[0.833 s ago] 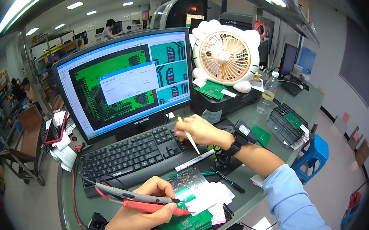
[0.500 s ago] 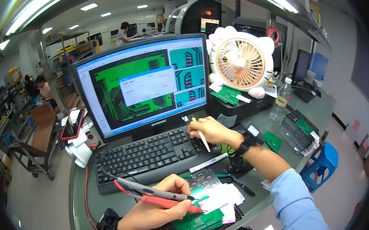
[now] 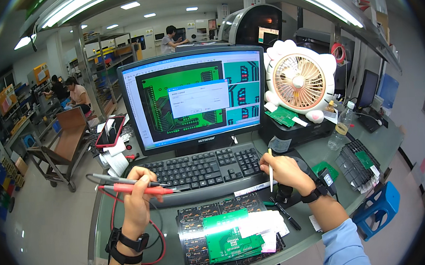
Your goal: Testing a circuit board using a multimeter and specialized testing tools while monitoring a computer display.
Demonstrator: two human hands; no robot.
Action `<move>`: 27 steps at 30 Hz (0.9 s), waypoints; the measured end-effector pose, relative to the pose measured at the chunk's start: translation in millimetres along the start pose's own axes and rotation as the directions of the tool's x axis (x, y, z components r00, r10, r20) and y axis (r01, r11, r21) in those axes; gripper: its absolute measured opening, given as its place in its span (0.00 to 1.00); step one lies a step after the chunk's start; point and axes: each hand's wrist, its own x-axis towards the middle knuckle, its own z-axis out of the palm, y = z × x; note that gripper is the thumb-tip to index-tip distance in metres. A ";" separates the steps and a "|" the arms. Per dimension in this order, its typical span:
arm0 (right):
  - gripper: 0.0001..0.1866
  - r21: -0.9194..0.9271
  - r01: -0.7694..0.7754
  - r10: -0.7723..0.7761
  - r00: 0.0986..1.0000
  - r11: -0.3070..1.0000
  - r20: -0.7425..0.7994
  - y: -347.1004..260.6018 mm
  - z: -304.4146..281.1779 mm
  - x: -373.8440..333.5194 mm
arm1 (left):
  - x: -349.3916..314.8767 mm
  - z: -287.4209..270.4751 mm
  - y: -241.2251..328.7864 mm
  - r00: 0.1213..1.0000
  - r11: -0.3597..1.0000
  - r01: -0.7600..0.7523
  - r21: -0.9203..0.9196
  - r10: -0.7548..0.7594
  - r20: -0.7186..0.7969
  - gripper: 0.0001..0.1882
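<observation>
1. Left hand: its fingers are closed around a red probe and a grey probe, side by side, tips towards three o'clock. A firm but light grip seems best, so neither slides against the other.

2. The probe tips lie over the near part of the keyboard; whether they touch it I cannot tell. Lifting them slightly would spare the keys and the points.

3. Right hand: at the keyboard's three o'clock, its fingers narrow around an upright white stick. The fingertips are at the number keys; whether one is pressed is unclear. Pressing with a free fingertip, the stick tilted aside, should avoid stray keystrokes.

4. The green circuit boards lie between five and six o'clock of the keyboard, on a black panel, paper slips partly covering them. Neither hand touches them; moving the slips aside would probably give a clearer view.

5. A red lead loops at about five o'clock of the left hand, on the surface. Enough slack should help the probes move freely.

6. The monitor, at twelve o'clock, shows a pop-up window, worth checking before any key press.
</observation>
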 end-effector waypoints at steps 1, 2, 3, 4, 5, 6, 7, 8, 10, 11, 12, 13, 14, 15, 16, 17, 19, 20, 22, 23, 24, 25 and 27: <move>0.09 0.007 0.007 -0.007 1.000 1.000 0.004 -0.7 1.2 2.3 | -3.1 -14.1 -10.5 1.000 1.000 0.001 0.008 -0.001 -0.008 0.08; 0.09 -0.020 0.065 -0.065 0.998 0.998 -0.022 1.8 1.8 1.4 | -5.4 -18.5 -17.5 0.999 0.991 -0.025 0.131 0.028 -0.016 0.09; 0.09 -0.049 0.121 -0.123 0.991 0.991 -0.048 4.6 2.2 0.6 | -8.0 -21.1 -22.2 0.998 0.966 -0.051 0.253 0.057 -0.019 0.09; 0.11 -0.032 0.180 -0.182 0.977 0.983 -0.113 7.8 2.2 -0.3 | -12.2 -22.6 -23.2 0.999 0.946 -0.012 0.325 -0.004 0.047 0.10; 0.11 -0.032 0.180 -0.183 0.977 0.983 -0.113 4.9 -1.5 0.3 | -12.2 -23.9 -27.9 0.999 0.946 -0.012 0.325 -0.003 0.047 0.10; 0.10 0.083 0.188 -0.177 0.976 0.979 -0.129 -1.3 -7.2 -1.3 | -12.1 -26.4 -36.3 0.995 0.926 -0.023 0.378 -0.013 0.094 0.11; 0.10 0.196 0.196 -0.169 0.975 0.961 -0.145 -9.8 -14.7 -3.7 | -12.6 -28.0 -40.5 0.990 0.903 -0.037 0.429 -0.026 0.140 0.12; 0.10 0.278 0.172 -0.156 0.984 0.945 -0.081 -19.6 -24.0 -5.1 | -14.3 -21.7 -36.7 0.982 0.900 -0.010 0.435 -0.073 0.174 0.14; 0.11 0.390 0.260 -0.260 0.964 0.883 -0.052 -50.1 -39.2 -9.0 | -18.3 -28.1 -44.9 0.985 0.890 -0.047 0.453 -0.034 0.167 0.15; 0.11 0.486 0.318 -0.344 0.938 0.814 -0.038 -64.0 -47.4 -14.3 | -19.4 -29.7 -48.4 0.983 0.885 -0.089 0.457 0.004 0.182 0.16; 0.13 0.486 0.390 -0.431 0.902 0.782 -0.029 -73.8 -51.4 -18.1 | -18.6 -29.7 -47.3 0.977 0.866 -0.110 0.488 0.004 0.213 0.17; 0.15 0.488 0.455 -0.512 0.859 0.745 -0.020 -83.2 -54.0 -21.9 | -19.0 -29.7 -47.8 0.976 0.867 -0.105 0.487 -0.003 0.216 0.17; 0.16 0.499 0.495 -0.561 0.828 0.712 -0.022 -92.8 -57.9 -27.1 | -17.0 -27.2 -49.9 0.971 0.846 -0.138 0.515 0.014 0.238 0.17; 0.16 0.353 0.532 -0.566 0.825 0.770 -0.009 -96.3 -58.4 -37.3 | -13.4 -20.7 -53.5 0.960 0.826 -0.178 0.535 0.027 0.277 0.17; 0.15 0.285 0.563 -0.584 0.812 0.775 -0.016 -98.2 -52.1 -35.4 | -9.7 -27.5 -62.4 0.959 0.839 -0.186 0.511 0.043 0.279 0.17; 0.14 0.200 0.568 -0.576 0.817 0.798 -0.022 -95.3 -47.8 -35.8 | -8.1 -24.7 -63.9 0.968 0.877 -0.163 0.452 0.053 0.246 0.17; 0.10 0.104 0.545 -0.541 0.838 0.832 -0.069 -93.2 -44.0 -30.3 | -2.8 -36.8 -68.2 0.952 0.889 -0.235 0.392 0.130 0.276 0.18; 0.09 0.111 0.548 -0.539 0.836 0.829 -0.100 -90.1 -34.8 -23.8 | -5.9 -44.3 -65.3 0.959 0.886 -0.228 0.403 0.133 0.249 0.19; 0.08 0.116 0.515 -0.508 0.857 0.849 -0.086 -84.2 -27.6 -11.6 | -7.9 -54.6 -63.6 0.965 0.899 -0.213 0.382 0.132 0.227 0.19; 0.08 0.121 0.473 -0.472 0.881 0.872 -0.041 -79.2 -26.1 -5.8 | -8.4 -51.2 -60.9 0.970 0.885 -0.193 0.424 0.107 0.218 0.19; 0.08 0.072 0.477 -0.466 0.875 0.876 -0.131 -67.1 -15.5 -0.2 | -5.8 -51.9 -65.1 0.965 0.873 -0.203 0.443 0.102 0.241 0.19; 0.08 0.027 0.486 -0.470 0.856 0.873 -0.217 -55.3 -5.2 4.6 | -3.5 -51.5 -68.5 0.967 0.864 -0.193 0.464 0.086 0.241 0.20; 0.07 0.015 0.390 -0.382 0.909 0.921 -0.170 -42.9 -9.5 4.6 | -0.7 -35.3 -66.3 0.979 0.891 -0.109 0.441 0.020 0.203 0.23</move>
